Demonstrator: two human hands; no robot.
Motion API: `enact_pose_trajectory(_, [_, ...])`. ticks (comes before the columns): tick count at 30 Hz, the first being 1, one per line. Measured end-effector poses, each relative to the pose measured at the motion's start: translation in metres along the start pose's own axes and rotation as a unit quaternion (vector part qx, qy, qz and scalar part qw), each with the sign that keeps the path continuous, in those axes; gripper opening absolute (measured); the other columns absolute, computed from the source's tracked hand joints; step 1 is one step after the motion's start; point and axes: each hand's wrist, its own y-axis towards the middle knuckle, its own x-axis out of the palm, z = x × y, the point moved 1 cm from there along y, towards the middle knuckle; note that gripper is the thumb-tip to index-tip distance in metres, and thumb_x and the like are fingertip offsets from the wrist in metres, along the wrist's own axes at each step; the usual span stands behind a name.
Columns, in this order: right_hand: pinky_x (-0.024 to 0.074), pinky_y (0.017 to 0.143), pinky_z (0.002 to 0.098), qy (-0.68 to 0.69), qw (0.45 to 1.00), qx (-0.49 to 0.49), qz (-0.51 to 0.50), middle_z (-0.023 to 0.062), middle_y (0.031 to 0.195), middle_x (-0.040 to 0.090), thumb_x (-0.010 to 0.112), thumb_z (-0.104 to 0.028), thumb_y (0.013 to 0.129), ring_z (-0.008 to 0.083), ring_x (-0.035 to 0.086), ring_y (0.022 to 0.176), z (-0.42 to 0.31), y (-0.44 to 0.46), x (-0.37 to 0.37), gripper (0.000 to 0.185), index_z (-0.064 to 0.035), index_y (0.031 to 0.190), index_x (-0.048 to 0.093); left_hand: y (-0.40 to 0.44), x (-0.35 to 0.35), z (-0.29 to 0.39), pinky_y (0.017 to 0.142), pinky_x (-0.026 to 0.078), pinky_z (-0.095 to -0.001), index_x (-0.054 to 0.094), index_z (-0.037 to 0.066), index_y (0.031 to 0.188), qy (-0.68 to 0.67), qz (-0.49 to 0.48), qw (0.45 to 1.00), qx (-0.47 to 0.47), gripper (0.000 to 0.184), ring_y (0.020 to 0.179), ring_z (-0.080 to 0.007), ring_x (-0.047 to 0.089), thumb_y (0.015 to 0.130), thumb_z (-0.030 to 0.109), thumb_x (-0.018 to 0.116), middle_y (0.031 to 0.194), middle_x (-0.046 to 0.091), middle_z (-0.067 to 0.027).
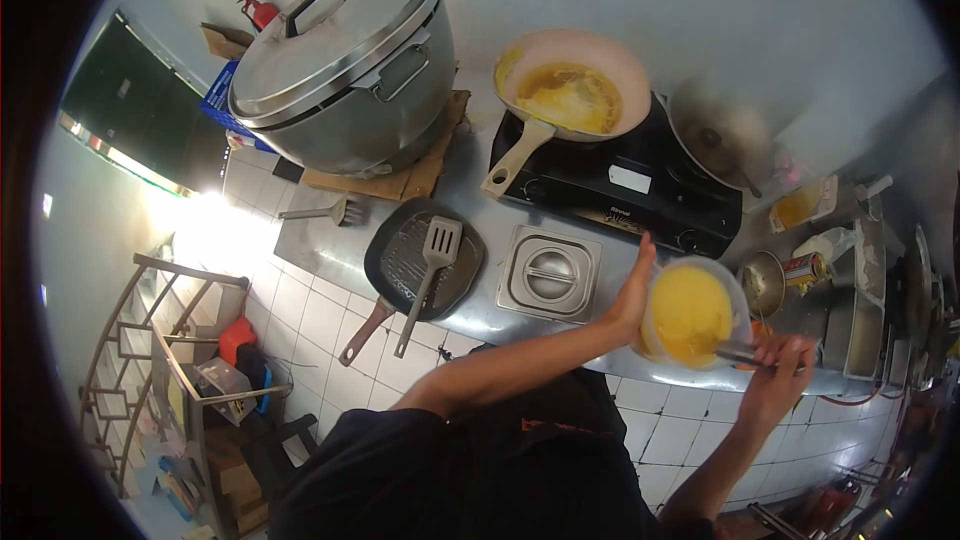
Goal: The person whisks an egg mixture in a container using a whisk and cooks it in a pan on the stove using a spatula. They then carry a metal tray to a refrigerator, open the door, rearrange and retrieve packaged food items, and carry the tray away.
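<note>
My left hand [633, 292] is pressed against the side of a clear plastic tub [738, 292], steadying it over the counter's front edge. Yellow liquid, like beaten egg [690, 305], fills part of the tub. My right hand [780, 372] is closed around the handle of a long metal utensil [735, 351]. Its far end dips into the yellow liquid, so I cannot make out its kind. Beyond my hands a light-coloured frying pan [630, 65] sits on the black gas stove [640, 195], with yellow egg and oil in it.
A large lidded metal pot [400, 105] stands on cardboard at the back left. On the steel counter lie a square grill pan [385, 250] with a slotted turner [440, 245] across it, a brush [345, 210] and a lidded steel container [510, 305]. A small bowl [762, 285] is at right.
</note>
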Motion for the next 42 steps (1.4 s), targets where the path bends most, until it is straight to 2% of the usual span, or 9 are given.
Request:
enact_pose_trajectory(7, [0.0425,0.08,0.0358,0.146,0.976,-0.057,-0.148,0.0009,0.073,0.04,0.052,-0.026,0.103,0.0126,0.042,0.072,-0.091,0.092,0.072,0.029,-0.0087,0.081,0.044,-0.034,0.077,0.175,0.108,0.041,-0.046,0.045,0.0,0.136,-0.093,-0.12,0.988,-0.006,0.074,0.124,-0.0343,0.054,0.096,0.061,0.033,0.135,0.053,-0.022])
enact_pose_trajectory(12, [0.0415,0.072,0.029,0.179,0.965,-0.111,-0.157,0.0014,0.077,0.046,0.057,-0.033,0.1,0.0104,0.042,0.074,-0.113,0.159,0.162,0.029,-0.0045,0.095,0.056,-0.036,0.082,0.272,0.111,0.035,-0.0534,0.04,-0.003,0.138,0.002,-0.079,0.984,0.161,0.079,0.132,-0.0386,0.045,0.096,0.064,0.029,0.14,0.047,-0.0243])
enact_pose_trajectory(14, [0.043,0.091,0.0344,0.221,0.93,-0.134,-0.26,0.0047,0.089,0.056,0.054,-0.029,0.101,0.017,0.056,0.093,-0.094,0.21,0.185,0.027,-0.0033,0.109,0.059,-0.033,0.076,0.311,0.113,0.031,-0.0544,0.04,-0.001,0.139,0.006,-0.03,0.982,0.185,0.074,0.134,-0.0398,0.042,0.096,0.058,0.03,0.143,0.045,-0.0235])
enact_pose_trajectory(18, [0.0458,0.073,0.0305,0.294,0.909,-0.113,-0.271,0.0054,0.078,0.059,0.059,-0.032,0.098,0.0163,0.055,0.072,-0.099,0.214,0.273,0.031,-0.0017,0.093,0.058,-0.031,0.059,0.369,0.114,0.031,-0.0531,0.039,-0.002,0.141,0.062,0.039,0.947,0.314,0.066,0.135,-0.0396,0.041,0.099,0.048,0.026,0.144,0.044,-0.023])
enact_pose_trajectory(23, [0.0436,0.071,0.0264,0.06,0.917,-0.182,-0.349,0.0047,0.083,0.06,0.059,-0.027,0.098,0.0119,0.053,0.076,-0.101,0.196,0.293,0.027,-0.0003,0.095,0.059,-0.026,0.012,0.408,0.113,0.033,-0.0509,0.039,-0.002,0.14,0.077,0.049,0.917,0.389,0.063,0.133,-0.0384,0.043,0.101,0.044,0.021,0.14,0.049,-0.022])
enact_pose_trajectory(29, [0.0454,0.076,0.0255,0.245,0.968,0.028,-0.037,0.001,0.092,0.051,0.053,-0.027,0.101,0.0098,0.048,0.079,0.021,0.139,0.297,0.024,-0.0052,0.109,0.055,-0.055,0.003,0.398,0.114,0.031,-0.0478,0.038,-0.005,0.142,0.029,0.132,0.915,0.379,0.069,0.136,-0.0354,0.039,0.1,0.047,0.021,0.143,0.046,-0.0213])
enact_pose_trajectory(34, [0.0499,0.073,0.0347,0.21,0.819,0.494,-0.202,0.0111,0.105,0.056,0.063,-0.024,0.093,0.0253,0.061,0.091,0.163,0.031,0.327,0.042,-0.0078,0.122,0.037,-0.064,-0.022,0.396,0.116,0.029,-0.0477,0.033,0.0,0.145,0.015,0.119,0.926,0.358,0.065,0.137,-0.0326,0.039,0.1,0.046,0.026,0.145,0.047,-0.016])
enact_pose_trajectory(37, [0.0533,0.066,0.0369,0.383,0.74,0.483,-0.269,0.0094,0.094,0.059,0.062,-0.026,0.094,0.0251,0.062,0.08,0.136,0.027,0.337,0.032,-0.0123,0.115,0.041,-0.062,-0.027,0.387,0.115,0.03,-0.0467,0.036,-0.003,0.143,0.015,0.137,0.921,0.364,0.065,0.136,-0.0326,0.04,0.1,0.045,0.024,0.144,0.047,-0.0176])
enact_pose_trajectory(42, [0.0546,0.063,0.0422,0.316,0.782,0.477,-0.248,0.0134,0.091,0.063,0.059,-0.024,0.097,0.0269,0.063,0.074,0.166,0.038,0.318,0.027,-0.0125,0.112,0.041,-0.046,-0.051,0.377,0.113,0.034,-0.047,0.034,-0.005,0.143,0.018,0.12,0.919,0.376,0.067,0.132,-0.0337,0.045,0.102,0.046,0.018,0.14,0.049,-0.0213])
